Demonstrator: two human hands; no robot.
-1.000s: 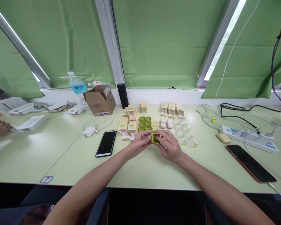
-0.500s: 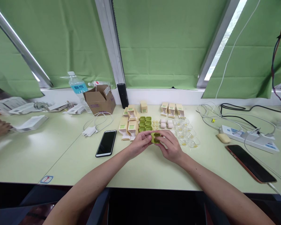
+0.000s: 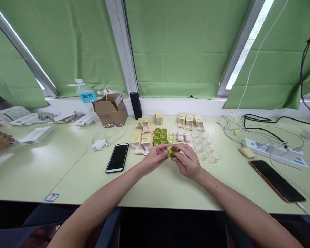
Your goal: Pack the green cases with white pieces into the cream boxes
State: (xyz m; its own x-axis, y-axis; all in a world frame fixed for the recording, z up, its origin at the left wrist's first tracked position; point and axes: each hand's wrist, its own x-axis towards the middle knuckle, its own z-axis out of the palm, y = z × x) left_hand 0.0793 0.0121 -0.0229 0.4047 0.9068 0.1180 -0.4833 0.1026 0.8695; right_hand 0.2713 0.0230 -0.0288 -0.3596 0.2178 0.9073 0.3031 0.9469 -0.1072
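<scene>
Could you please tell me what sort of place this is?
Probably a shared worktable in an office or workshop: it bears grouped boxes, a power strip and another person's hand at far left.

Olive-green cup (image 3: 169,152); cream boxes (image 3: 158,115), green square labels (image 3: 145,140); pale-pink blocks (image 3: 180,138); plain green blinds (image 3: 175,51).

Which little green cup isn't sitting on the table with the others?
The green cup held between the left hand and right hand. The other green cups are grouped together on the table, just beyond the hands.
</scene>
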